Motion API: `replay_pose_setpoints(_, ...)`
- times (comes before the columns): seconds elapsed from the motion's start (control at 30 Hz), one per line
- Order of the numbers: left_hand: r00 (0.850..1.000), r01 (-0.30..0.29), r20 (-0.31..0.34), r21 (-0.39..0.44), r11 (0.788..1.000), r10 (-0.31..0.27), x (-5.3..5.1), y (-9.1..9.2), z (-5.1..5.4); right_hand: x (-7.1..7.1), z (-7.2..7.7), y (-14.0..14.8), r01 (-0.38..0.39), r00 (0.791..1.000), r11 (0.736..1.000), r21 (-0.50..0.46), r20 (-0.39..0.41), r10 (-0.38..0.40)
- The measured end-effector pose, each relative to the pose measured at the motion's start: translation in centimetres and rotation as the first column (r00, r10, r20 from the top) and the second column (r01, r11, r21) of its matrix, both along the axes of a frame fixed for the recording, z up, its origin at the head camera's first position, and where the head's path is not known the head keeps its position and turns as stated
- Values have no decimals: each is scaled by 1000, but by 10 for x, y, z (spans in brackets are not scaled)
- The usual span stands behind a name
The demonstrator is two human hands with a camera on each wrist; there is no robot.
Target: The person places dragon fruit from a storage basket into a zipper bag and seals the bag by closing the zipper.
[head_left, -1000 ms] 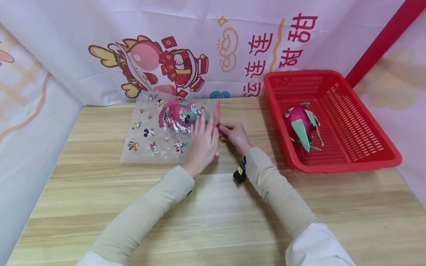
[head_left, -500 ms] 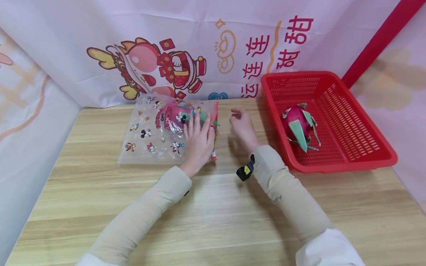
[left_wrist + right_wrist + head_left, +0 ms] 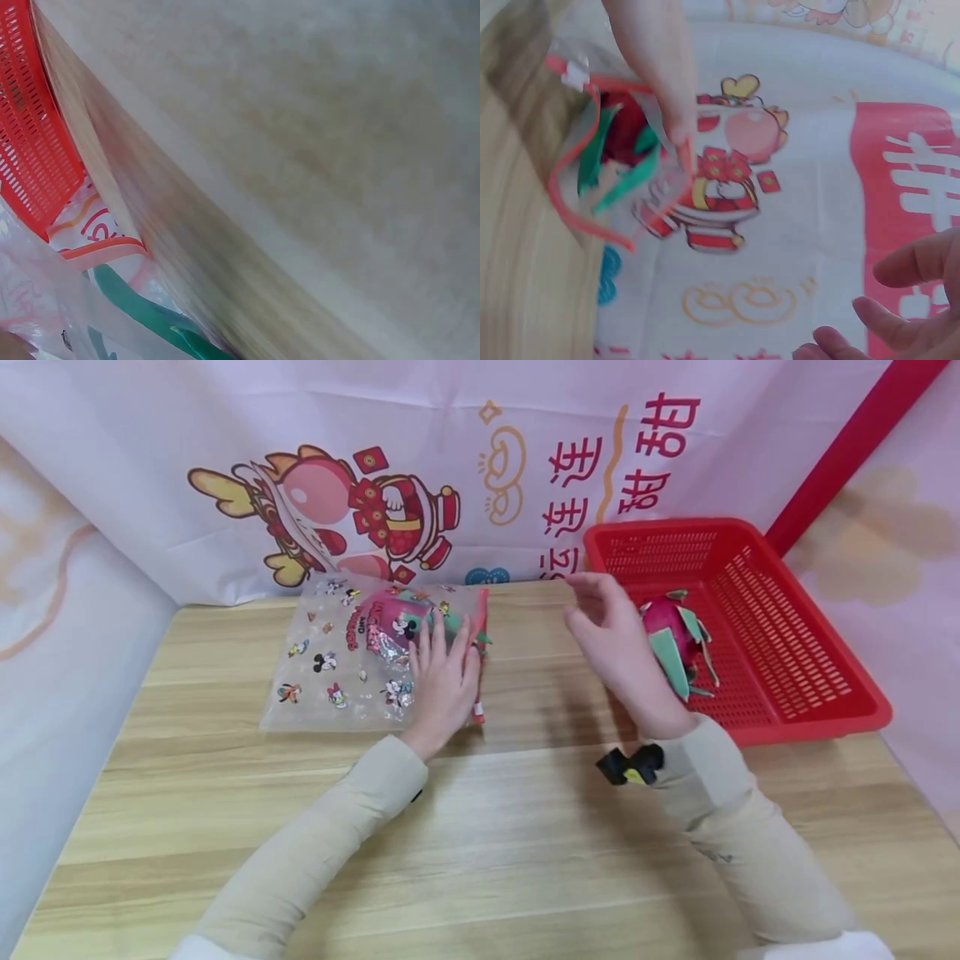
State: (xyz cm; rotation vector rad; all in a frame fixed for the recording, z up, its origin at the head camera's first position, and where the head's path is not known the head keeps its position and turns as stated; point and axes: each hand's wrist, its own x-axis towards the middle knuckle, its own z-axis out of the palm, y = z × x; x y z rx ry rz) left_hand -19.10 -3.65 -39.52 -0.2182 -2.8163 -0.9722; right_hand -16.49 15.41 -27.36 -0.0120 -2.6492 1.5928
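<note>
A clear bag is overlaid on the table by the left hand, fingers straight. Inside, a dragon fruit is laid lengthwise left-to-right, leaves pointed rightward (one tip is seen past the red mouth). The right hand, thumb and fingers parted, is held near the red basket.

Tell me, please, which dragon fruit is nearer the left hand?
The bagged dragon fruit: the left hand rests on its clear printed bag, while the other dragon fruit lies in the red basket.

Probably a small cloth-walled booth, wood-grain table, cartoon-printed backdrop behind, pale printed side cloth at left
</note>
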Motion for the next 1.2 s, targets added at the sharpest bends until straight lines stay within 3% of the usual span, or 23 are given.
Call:
replay_pose_setpoints(0.17, 1000, -1, 5, -11, 1000, 1, 0, -1, 0, 18, 7, 29, 63, 997, 988, 141, 39, -69)
replay_pose_setpoints(0.3, 1000, -2, 14, -18, 1000, 2, 0, 0, 0, 23, 2, 57, 98, 993, 963, 252, 43, -112)
replay_pose_setpoints(0.43, 1000, -1, 24, -25, 1000, 1, 0, 0, 0, 21, -13, 82, 131, 991, 911, 391, -24, -132)
replay_pose_setpoints(0.57, 1000, -2, 24, -36, 999, 3, 0, 0, 1, 21, -29, 97, 157, 984, 845, 510, -6, -179)
replay_pose_setpoints(0.73, 1000, -3, 20, -40, 999, 4, 0, 0, 0, 19, -42, 107, 131, 980, 816, 563, 51, -193)
replay_pose_setpoints(0.83, 1000, -4, 18, -42, 999, 4, 0, 0, 0, 16, -50, 112, 120, 980, 811, 573, 64, -190)
replay_pose_setpoints(1.2, 1000, -1, 23, -44, 999, 2, 0, 0, 0, 7, -74, 124, 112, 973, 836, 537, 114, -203)
